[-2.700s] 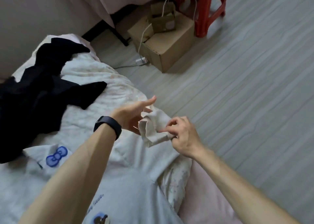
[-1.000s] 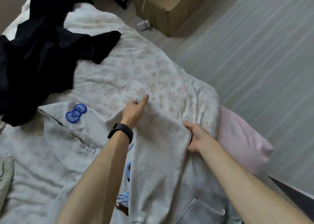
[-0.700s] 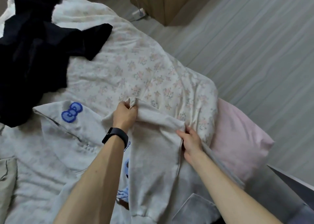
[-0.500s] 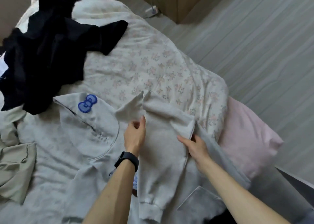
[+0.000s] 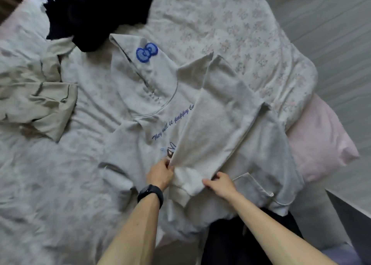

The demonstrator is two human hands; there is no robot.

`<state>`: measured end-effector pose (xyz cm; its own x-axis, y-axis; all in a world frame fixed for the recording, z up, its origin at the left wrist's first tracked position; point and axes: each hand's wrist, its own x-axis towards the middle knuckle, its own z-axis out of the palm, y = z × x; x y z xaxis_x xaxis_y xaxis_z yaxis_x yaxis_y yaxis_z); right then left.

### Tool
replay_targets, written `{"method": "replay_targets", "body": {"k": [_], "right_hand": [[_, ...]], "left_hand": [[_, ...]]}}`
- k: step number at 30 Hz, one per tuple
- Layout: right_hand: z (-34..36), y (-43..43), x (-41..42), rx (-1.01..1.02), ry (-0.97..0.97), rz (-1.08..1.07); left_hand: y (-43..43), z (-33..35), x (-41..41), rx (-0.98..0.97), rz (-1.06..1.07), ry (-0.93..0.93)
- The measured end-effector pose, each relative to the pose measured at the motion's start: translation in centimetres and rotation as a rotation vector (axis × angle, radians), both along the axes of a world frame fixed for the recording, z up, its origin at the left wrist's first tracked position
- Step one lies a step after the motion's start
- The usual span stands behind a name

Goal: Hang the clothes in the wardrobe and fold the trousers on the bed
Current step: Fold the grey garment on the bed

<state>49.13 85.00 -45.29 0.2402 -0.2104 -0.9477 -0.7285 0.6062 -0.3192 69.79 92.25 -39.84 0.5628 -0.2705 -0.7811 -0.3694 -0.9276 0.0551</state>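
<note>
A light grey hoodie (image 5: 140, 96) with a blue bow on its hood and blue lettering lies flat on the bed (image 5: 50, 174). One sleeve (image 5: 216, 120) is folded diagonally across its chest. My left hand (image 5: 159, 173), with a black band on the wrist, pinches the sleeve's left edge near the cuff. My right hand (image 5: 219, 182) grips the cuff's right side. Beige trousers (image 5: 38, 104) lie crumpled at the left. A black garment (image 5: 104, 13) is heaped at the top of the bed.
A floral quilt (image 5: 251, 33) covers the bed's right part, with a pink pillow (image 5: 321, 138) at its edge. Grey wood floor (image 5: 331, 23) runs along the right. Dark fabric (image 5: 230, 242) lies below the hoodie's hem, between my arms.
Both hands have slid down the folded sleeve from its shoulder end to the cuff. My view has dropped lower over the bed, showing the trousers and the hoodie's print.
</note>
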Motion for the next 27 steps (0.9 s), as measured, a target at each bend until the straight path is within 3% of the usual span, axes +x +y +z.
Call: {"method": "replay_targets", "body": {"k": [5, 9, 11, 14, 16, 18, 20, 23, 25, 27], "right_hand": [[0.1, -3.7, -0.7, -0.102, 0.073, -0.138], [1.3, -9.9, -0.7, -0.274, 0.137, -0.301], [2.3, -13.0, -0.1, -0.502, 0.195, -0.299], [3.5, -16.4, 1.1, -0.976, 0.166, -0.092], [3.4, -17.1, 1.9, -1.203, 0.096, 0.225], [1.9, -17.8, 1.6, -1.238, 0.063, 0.595], [-0.5, -18.3, 0.2, -1.126, 0.096, 0.874], [-3.1, -19.0, -2.4, -1.086, 0.225, 0.837], [-3.3, -19.0, -2.8, -1.141, 0.28, 0.74], [-2.8, -18.6, -2.4, -1.22, 0.21, 0.685]], "left_hand": [[-1.6, 1.2, 0.5, -0.14, 0.046, -0.099], [-8.6, 1.6, 0.4, -0.304, -0.127, -0.147], [-12.8, 1.5, -0.1, -0.39, -0.326, -0.226], [-18.5, 0.3, -1.6, -0.476, -0.673, -0.298], [-20.9, -1.1, -2.3, -0.502, -0.901, -0.305], [-22.9, -3.4, -1.7, -0.466, -1.083, -0.31], [-24.3, -5.6, 0.7, -0.388, -1.067, -0.328], [-26.3, -7.7, 3.2, -0.356, -0.989, -0.428], [-26.6, -8.0, 2.1, -0.47, -0.947, -0.472], [-24.8, -8.0, -0.3, -0.599, -0.816, -0.486]]}}
